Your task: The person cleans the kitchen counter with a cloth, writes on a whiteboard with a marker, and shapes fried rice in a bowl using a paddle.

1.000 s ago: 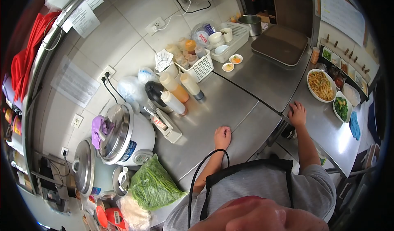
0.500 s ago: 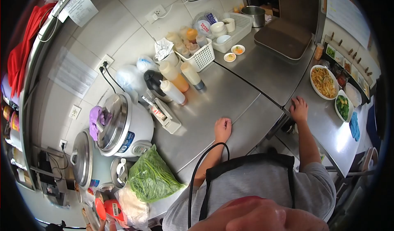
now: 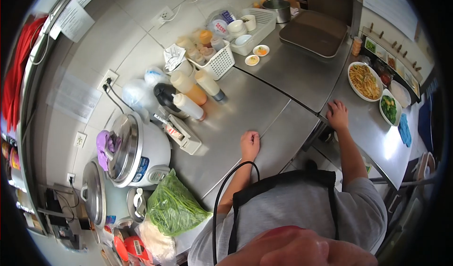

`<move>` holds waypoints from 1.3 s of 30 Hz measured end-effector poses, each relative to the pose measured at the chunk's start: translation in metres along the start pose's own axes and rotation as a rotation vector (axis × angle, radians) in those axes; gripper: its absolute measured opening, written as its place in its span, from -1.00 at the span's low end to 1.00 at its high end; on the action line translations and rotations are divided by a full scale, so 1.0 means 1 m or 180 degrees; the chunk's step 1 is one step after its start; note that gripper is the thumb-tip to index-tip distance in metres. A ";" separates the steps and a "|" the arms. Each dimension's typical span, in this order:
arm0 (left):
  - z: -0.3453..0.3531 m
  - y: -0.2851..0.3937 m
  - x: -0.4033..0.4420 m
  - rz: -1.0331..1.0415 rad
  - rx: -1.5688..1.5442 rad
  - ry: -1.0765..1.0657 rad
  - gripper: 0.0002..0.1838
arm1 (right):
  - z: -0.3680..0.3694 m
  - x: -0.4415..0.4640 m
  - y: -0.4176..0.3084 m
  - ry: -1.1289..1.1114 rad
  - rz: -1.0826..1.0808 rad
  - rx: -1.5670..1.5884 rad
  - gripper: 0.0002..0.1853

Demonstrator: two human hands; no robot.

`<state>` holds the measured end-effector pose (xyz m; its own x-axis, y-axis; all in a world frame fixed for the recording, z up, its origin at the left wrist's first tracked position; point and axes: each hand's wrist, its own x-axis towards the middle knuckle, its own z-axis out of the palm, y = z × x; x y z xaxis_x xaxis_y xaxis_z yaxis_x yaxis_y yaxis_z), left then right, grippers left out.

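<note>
My left hand (image 3: 250,144) rests on the steel counter (image 3: 245,110), its fingers curled into a loose fist with nothing visible in them. To the right, my right hand (image 3: 337,115) lies at the edge of the adjoining steel table (image 3: 373,138), fingers apart and holding nothing. Beyond that hand are a bowl of noodles (image 3: 364,81) and a bowl of green vegetables (image 3: 389,109). Left of my left hand, a beige holder (image 3: 189,143) stands near several squeeze bottles (image 3: 188,106).
Two large cookers (image 3: 153,148) and a bag of green vegetables (image 3: 174,207) line the left side. White baskets (image 3: 222,63), two small dishes (image 3: 261,51) and a brown tray (image 3: 315,32) sit farther back. A blue cloth (image 3: 404,130) lies at right.
The camera view has shifted slightly, so most of the counter items appear farther left and higher. Both hands stay resting in about the same places.
</note>
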<state>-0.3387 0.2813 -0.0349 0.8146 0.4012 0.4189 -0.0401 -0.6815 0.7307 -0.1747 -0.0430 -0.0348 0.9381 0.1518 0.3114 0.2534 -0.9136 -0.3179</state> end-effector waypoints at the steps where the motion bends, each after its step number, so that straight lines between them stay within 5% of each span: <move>1: 0.000 0.000 0.000 0.0001 -0.0032 0.0013 -0.94 | 0.000 -0.001 0.001 0.0024 -0.0007 0.0008 -0.63; 39: 0.015 -0.023 -0.007 -0.0033 -0.0043 -0.0286 -0.89 | 0.012 -0.007 0.015 0.0340 -0.0068 0.0252 -0.67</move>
<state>-0.3348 0.2855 -0.0628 0.8636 0.3513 0.3616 -0.0386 -0.6690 0.7423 -0.1742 -0.0527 -0.0526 0.9028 0.1261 0.4111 0.2949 -0.8774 -0.3784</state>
